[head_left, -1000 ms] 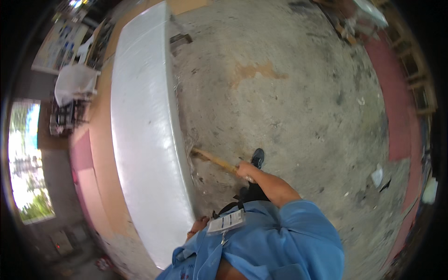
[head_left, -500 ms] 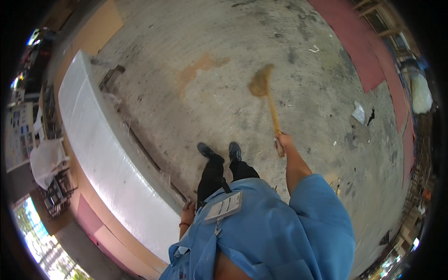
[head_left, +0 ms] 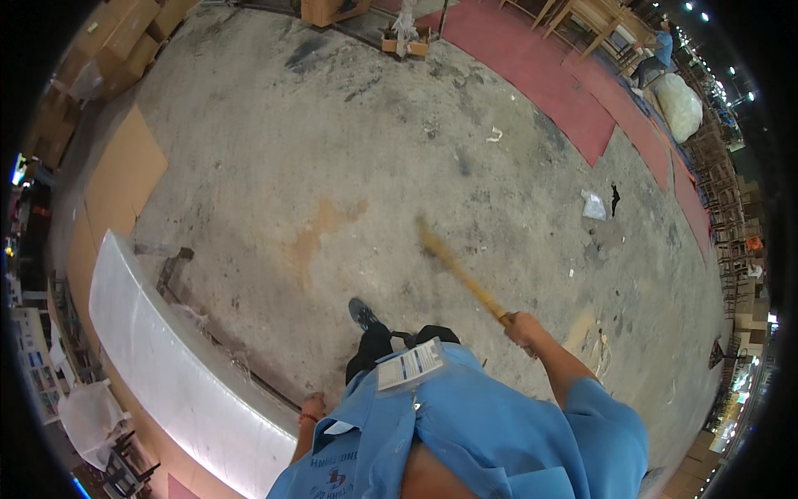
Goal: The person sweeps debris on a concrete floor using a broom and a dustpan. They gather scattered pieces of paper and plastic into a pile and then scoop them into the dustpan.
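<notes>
My right hand (head_left: 524,330) is closed around the yellow handle of a short broom (head_left: 470,283). Motion smears the broom's head, which is turned nearly edge-on, low over the concrete floor ahead of my feet. My left hand (head_left: 312,405) hangs by my left hip, close to the near end of a long white plastic-wrapped piece (head_left: 166,349). Its fingers look loosely bent and apart, small in the picture, and I see nothing in them. One black shoe (head_left: 362,313) shows below me. A badge (head_left: 411,364) lies on the front of my blue shirt.
Cardboard sheets (head_left: 125,170) lie to the left, with stacked cartons (head_left: 116,46) behind. A dark bar (head_left: 270,391) runs along the wrapped piece. A clear plastic scrap (head_left: 593,205) and red sheeting (head_left: 532,75) lie to the right. Another person (head_left: 657,56) sits far right.
The broom has swung left and nearer to me, and its head has turned from broad to edge-on. My view has tipped up, showing more far floor. My right shoe is now hidden.
</notes>
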Demonstrator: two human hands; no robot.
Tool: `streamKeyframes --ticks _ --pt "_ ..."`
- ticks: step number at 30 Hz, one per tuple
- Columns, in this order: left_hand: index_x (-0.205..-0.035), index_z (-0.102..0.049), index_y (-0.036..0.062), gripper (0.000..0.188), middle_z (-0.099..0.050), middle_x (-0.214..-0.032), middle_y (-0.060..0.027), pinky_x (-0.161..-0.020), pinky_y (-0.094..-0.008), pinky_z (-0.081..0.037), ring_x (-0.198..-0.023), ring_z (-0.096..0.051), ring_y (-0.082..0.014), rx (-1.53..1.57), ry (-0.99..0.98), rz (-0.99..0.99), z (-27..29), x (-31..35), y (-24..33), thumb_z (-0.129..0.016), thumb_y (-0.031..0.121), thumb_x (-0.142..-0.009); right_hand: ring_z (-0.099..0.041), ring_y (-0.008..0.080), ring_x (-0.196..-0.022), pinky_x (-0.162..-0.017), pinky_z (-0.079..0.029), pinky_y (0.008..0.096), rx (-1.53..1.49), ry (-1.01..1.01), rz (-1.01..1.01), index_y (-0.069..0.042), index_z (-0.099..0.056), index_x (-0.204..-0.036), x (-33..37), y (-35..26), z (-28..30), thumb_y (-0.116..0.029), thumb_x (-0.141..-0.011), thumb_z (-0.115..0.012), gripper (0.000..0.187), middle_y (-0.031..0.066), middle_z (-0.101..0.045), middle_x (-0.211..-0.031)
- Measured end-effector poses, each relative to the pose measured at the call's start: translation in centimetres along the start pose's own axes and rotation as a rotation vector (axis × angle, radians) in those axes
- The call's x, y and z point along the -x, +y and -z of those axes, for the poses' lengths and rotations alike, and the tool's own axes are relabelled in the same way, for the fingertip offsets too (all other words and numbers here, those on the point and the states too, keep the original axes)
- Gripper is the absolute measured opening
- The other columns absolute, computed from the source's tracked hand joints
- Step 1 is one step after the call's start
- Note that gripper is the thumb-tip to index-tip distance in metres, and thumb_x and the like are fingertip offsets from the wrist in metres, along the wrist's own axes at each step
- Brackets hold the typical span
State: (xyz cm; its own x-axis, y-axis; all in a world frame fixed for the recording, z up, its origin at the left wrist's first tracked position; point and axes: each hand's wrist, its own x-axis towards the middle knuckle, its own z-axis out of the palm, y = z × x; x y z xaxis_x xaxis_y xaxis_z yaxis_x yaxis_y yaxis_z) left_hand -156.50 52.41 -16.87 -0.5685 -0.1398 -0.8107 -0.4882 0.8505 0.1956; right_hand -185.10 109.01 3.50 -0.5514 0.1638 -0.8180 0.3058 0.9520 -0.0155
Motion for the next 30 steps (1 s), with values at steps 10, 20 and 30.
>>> streamKeyframes --ticks 10,20,30 --pt "-0.121 -0.056 -0.0062 0.051 -0.059 -0.118 -0.0251 -0.094 -0.037 -0.044 -0.111 -0.058 -0.0327 0.724 0.435 0.034 29.8 -15.5 13.6 -0.051 0.033 -0.089 -0.066 0.0303 -0.072 -0.069 -0.052 0.0408 0.191 -0.446 0.929 -0.01 -0.067 -0.109 -13.6 -32.2 -3.9 -0.022 -0.071 -0.067 0.039 0.0161 -0.068 -0.082" --pt "-0.109 -0.06 0.002 0.037 -0.063 -0.086 -0.0087 -0.058 -0.0379 -0.051 -0.067 -0.061 -0.0197 0.573 0.199 0.387 33.8 -13.7 19.6 -0.051 0.033 -0.092 -0.068 0.0305 -0.079 -0.07 -0.053 0.0413 -0.04 0.199 0.833 -0.005 -0.071 -0.09 -37.9 -25.2 7.4 -0.021 -0.072 -0.067 0.025 0.0173 -0.069 -0.089" --pt "-0.129 -0.051 0.0078 0.05 -0.058 -0.118 -0.0095 -0.072 -0.042 -0.053 -0.101 -0.06 -0.0264 0.569 0.109 0.434 41.9 -18.2 31.5 -0.056 0.037 -0.089 -0.063 0.0251 -0.054 -0.052 -0.05 0.0391 -1.393 0.33 -0.364 0.002 -0.068 -0.099 -41.5 0.3 22.0 -0.015 -0.08 -0.061 0.026 0.0153 -0.064 -0.067"
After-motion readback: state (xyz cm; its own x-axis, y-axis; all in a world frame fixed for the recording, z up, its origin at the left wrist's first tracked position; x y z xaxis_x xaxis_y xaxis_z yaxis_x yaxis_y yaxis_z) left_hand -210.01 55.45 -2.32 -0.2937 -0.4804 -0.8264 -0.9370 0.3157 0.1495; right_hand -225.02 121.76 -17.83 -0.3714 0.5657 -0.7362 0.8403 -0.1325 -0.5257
